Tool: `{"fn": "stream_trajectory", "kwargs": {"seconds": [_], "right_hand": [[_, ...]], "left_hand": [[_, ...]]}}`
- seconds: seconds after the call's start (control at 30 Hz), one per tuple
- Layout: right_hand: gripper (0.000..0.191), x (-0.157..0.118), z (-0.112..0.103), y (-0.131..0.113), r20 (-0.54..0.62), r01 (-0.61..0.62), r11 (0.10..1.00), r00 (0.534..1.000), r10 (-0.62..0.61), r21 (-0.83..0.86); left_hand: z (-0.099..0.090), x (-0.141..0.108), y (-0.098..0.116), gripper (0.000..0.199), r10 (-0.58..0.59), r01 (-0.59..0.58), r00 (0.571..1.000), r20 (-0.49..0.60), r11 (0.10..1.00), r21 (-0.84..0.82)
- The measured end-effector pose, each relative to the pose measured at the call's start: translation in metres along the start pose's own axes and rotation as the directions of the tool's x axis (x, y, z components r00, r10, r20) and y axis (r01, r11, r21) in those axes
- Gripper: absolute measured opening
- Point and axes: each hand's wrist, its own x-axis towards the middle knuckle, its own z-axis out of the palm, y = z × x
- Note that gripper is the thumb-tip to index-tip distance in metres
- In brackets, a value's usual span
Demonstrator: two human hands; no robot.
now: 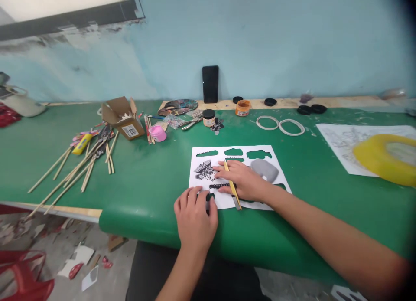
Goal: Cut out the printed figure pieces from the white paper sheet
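Note:
A white paper sheet (pixel 201 152) with printed black figures and several cut-out openings lies on the green table in front of me. My right hand (pixel 242 179) rests on the sheet with a slim yellow craft knife (pixel 232 186) held across its fingers, its metal part towards me. Fingertips of that hand touch the paper beside a black-and-white printed figure (pixel 204 170). At the sheet's lower left edge, my left hand (pixel 196 212) lies with bent fingers and the thumb apart, by a dark opening. A grey rounded shape (pixel 264 170) sits right of my right hand.
Behind are a brown carton (pixel 125 119), a pink cup (pixel 157 133), a black-lidded jar (pixel 209 118), an orange jar (pixel 242 108), a phone (pixel 210 84) and white rings (pixel 267 122). Wooden sticks (pixel 78 168) overhang the table's left edge. Yellow tape (pixel 373 155) lies right.

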Motion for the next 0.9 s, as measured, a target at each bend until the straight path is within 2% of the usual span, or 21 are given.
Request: {"fn": "stream_trajectory", "kwargs": {"seconds": [0.17, 0.33, 0.47, 0.53, 0.6, 0.67, 0.8, 0.9], "right_hand": [[0.029, 0.000, 0.002, 0.000, -0.055, 0.038, 0.999, 0.998, -0.038, -0.012], [0.029, -0.001, 0.003, 0.002, -0.073, 0.029, 0.999, 0.997, -0.026, 0.037], [0.032, 0.000, 0.003, 0.001, -0.094, -0.033, 0.991, 0.995, 0.045, 0.129], [0.034, 0.000, 0.004, -0.001, -0.152, -0.075, 0.969, 0.982, 0.112, 0.233], [0.038, 0.001, 0.003, -0.004, -0.207, -0.122, 0.917, 0.955, 0.212, 0.380], [0.043, 0.001, 0.001, -0.007, -0.207, -0.160, 0.832, 0.928, 0.311, 0.532], [0.053, 0.003, -0.003, -0.008, -0.074, -0.237, 0.661, 0.911, 0.406, 0.712], [0.042, 0.006, -0.005, -0.009, 0.027, -0.311, 0.591, 0.898, 0.438, 0.744]], "left_hand": [[-0.001, 0.003, 0.002, 0.025, -0.005, 0.004, 0.999, 0.039, 0.999, 0.041], [-0.004, 0.009, 0.005, 0.025, -0.070, 0.068, 0.991, 0.115, 0.998, 0.019], [-0.006, 0.009, 0.005, 0.028, -0.051, 0.048, 0.989, 0.138, 0.998, 0.028], [-0.005, 0.008, 0.005, 0.028, -0.034, 0.029, 0.990, 0.136, 0.999, 0.035], [-0.004, 0.007, 0.004, 0.028, -0.024, 0.019, 0.990, 0.139, 0.999, 0.034], [-0.004, 0.006, 0.003, 0.028, -0.022, 0.019, 0.991, 0.135, 1.000, 0.022], [-0.003, 0.005, 0.000, 0.023, -0.018, 0.022, 0.996, 0.092, 0.999, -0.043], [-0.004, 0.005, 0.001, 0.026, -0.023, 0.029, 0.997, 0.076, 0.996, -0.085]]}}
